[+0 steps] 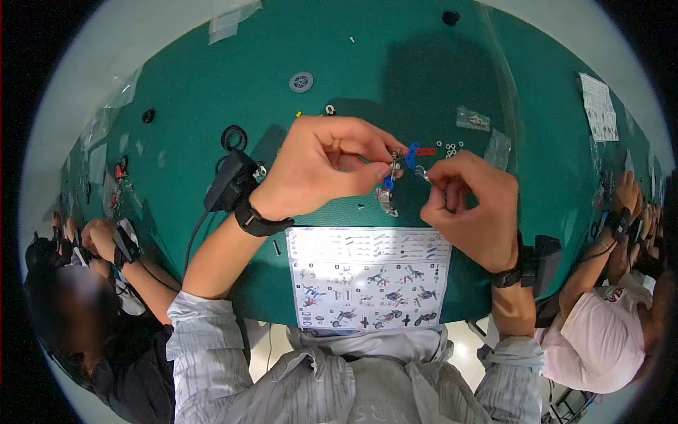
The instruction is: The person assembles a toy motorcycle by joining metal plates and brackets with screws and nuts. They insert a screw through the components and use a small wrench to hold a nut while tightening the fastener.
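Observation:
My left hand (pixel 332 159) pinches a small model assembly (pixel 387 191) of silver metal and blue parts between thumb and fingertips, and the piece hangs down over the table. Just to the right, my right hand (pixel 470 201) has its fingers curled in. A small silver metal piece (pixel 421 172) pokes out at its fingertips; its exact kind is too small to tell. Behind the fingertips are a blue perforated strip (pixel 412 155) and a red perforated strip (pixel 426 151). Several small nuts (pixel 450 150) lie beyond my right hand.
A printed instruction sheet (pixel 367 279) lies at the near edge of the green table (pixel 339 49). A grey wheel (pixel 301 82), black rings (pixel 234 138), a screw (pixel 277 247) and a plastic bag (pixel 472 118) lie around. Other people sit at left and right.

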Motion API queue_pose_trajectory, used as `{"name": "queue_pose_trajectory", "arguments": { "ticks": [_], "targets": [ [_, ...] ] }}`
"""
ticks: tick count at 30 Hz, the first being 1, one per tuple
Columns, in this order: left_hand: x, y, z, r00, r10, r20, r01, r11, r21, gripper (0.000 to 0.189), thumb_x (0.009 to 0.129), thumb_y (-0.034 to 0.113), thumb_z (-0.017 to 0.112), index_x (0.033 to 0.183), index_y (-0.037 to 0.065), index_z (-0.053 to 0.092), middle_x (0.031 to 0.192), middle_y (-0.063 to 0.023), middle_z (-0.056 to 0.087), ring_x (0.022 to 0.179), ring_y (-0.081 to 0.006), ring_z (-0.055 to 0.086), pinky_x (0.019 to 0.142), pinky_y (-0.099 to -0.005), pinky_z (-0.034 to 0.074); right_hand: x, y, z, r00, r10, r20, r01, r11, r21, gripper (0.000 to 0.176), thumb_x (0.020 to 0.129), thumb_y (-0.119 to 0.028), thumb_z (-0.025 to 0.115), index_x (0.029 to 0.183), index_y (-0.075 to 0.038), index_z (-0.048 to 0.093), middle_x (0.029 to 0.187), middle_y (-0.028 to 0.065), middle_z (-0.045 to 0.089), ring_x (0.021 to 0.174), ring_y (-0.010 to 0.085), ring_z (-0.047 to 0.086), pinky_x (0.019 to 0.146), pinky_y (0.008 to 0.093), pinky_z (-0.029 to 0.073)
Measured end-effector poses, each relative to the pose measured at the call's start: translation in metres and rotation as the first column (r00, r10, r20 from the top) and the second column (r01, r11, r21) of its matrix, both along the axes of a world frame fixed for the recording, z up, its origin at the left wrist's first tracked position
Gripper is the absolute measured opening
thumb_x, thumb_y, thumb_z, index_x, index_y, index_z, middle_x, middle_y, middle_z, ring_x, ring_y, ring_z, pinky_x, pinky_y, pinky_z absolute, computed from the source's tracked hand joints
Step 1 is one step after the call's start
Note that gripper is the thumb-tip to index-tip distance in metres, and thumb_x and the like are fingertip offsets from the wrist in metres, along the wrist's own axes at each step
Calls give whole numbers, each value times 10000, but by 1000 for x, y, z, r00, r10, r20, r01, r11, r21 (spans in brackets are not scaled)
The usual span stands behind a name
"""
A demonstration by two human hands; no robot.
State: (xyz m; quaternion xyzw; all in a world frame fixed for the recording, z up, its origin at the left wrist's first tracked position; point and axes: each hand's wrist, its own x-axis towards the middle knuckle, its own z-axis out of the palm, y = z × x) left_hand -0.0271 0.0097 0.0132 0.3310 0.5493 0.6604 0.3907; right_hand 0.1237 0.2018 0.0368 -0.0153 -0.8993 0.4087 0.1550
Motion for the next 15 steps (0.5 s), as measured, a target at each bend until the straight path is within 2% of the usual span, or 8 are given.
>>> {"name": "queue_pose_trajectory", "arguments": {
  "ticks": [4,7,10,15],
  "targets": [
    [1,0,-2,1000,-3,25,3,1000,14,139,827,-155,652,940,-74,663,1189,-247,672,1006,-215,716,907,-321,576,0,-2,2,991,-24,-132,14,997,-73,255,727,90,750,960,-1,699,786,72,646,579,115,583,524,243,450],
    [4,1,-2,999,-9,48,9,1000,12,138,831,-142,659,947,-68,666,1192,-249,673,986,-190,709,886,-299,568,-2,-6,-1,977,-10,-215,-28,984,-174,193,776,68,758,951,5,705,810,85,664,598,109,601,535,237,463],
    [5,0,-1,999,-21,45,22,1000,-9,138,834,-126,671,955,-60,668,1198,-248,674,964,-171,701,868,-282,561,-1,-8,-2,979,21,-202,-65,975,-213,161,798,46,769,941,6,707,822,92,679,614,111,624,549,235,479],
    [9,1,-3,992,-41,120,42,999,-2,133,840,-99,691,963,-51,669,1206,-245,675,969,-163,695,866,-278,558,2,-7,-6,972,18,-234,-48,992,-120,177,768,30,783,919,-19,704,774,87,671,593,138,640,539,250,491]
  ]
}}
